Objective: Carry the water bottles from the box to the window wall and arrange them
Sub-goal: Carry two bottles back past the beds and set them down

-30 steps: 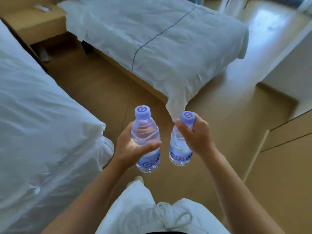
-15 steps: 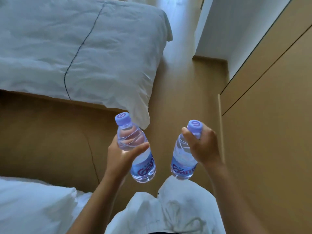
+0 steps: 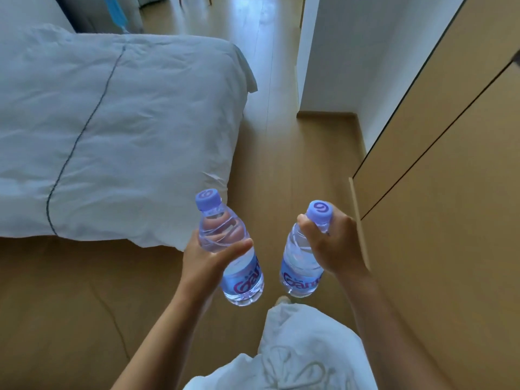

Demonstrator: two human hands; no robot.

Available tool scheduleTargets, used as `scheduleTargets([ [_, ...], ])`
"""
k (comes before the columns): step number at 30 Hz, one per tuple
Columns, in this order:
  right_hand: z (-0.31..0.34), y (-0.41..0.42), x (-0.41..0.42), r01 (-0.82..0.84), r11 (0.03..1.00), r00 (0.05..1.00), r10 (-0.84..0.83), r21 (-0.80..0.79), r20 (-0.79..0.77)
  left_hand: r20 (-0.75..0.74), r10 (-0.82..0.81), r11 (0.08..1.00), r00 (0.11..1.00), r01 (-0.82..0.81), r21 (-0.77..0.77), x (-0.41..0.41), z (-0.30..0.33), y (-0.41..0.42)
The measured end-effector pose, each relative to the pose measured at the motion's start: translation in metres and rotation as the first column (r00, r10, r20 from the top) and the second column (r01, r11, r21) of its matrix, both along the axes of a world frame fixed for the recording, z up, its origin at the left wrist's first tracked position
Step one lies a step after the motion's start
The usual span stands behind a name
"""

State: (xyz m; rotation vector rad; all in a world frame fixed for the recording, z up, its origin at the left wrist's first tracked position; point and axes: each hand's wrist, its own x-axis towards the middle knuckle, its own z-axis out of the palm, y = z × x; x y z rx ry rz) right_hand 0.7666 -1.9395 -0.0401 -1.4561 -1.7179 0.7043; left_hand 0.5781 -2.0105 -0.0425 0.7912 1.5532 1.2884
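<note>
I carry two clear water bottles with lilac caps and blue labels in front of me, above the wooden floor. My left hand [image 3: 208,260] grips the left bottle [image 3: 239,280] round its middle, thumb across the front. My right hand [image 3: 333,246] holds the right bottle [image 3: 298,266] from above, fingers curled round its neck and shoulder below the cap. Both bottles are upright, slightly tilted, and a little apart. The box and the window wall are out of view.
A bed with a white duvet [image 3: 118,130] fills the left side. A light wooden wardrobe front [image 3: 450,192] runs along the right. Between them a wooden floor aisle [image 3: 278,136] leads ahead past a white wall corner [image 3: 323,66].
The view has swung right: the near bed on the left has left the frame and the aisle beside the wardrobe is now ahead. Both hands keep their grips on the bottles.
</note>
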Motion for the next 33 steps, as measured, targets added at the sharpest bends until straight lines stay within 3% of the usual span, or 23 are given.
scheduleTargets([
  [10,0.011,0.163,0.006,-0.027,0.998,0.999,0.026,0.054,0.023,-0.003,0.029,0.999,1.000,-0.029,0.028,0.016,0.012,0.162],
  [17,0.002,0.276,-0.022,-0.028,0.999,0.999,0.026,0.040,0.047,0.029,0.057,0.998,0.998,-0.058,0.003,-0.020,-0.005,0.278],
  [33,0.019,0.558,-0.128,0.104,0.993,0.995,-0.104,0.047,-0.003,0.014,-0.132,0.991,0.991,0.131,0.028,-0.133,0.017,0.589],
])
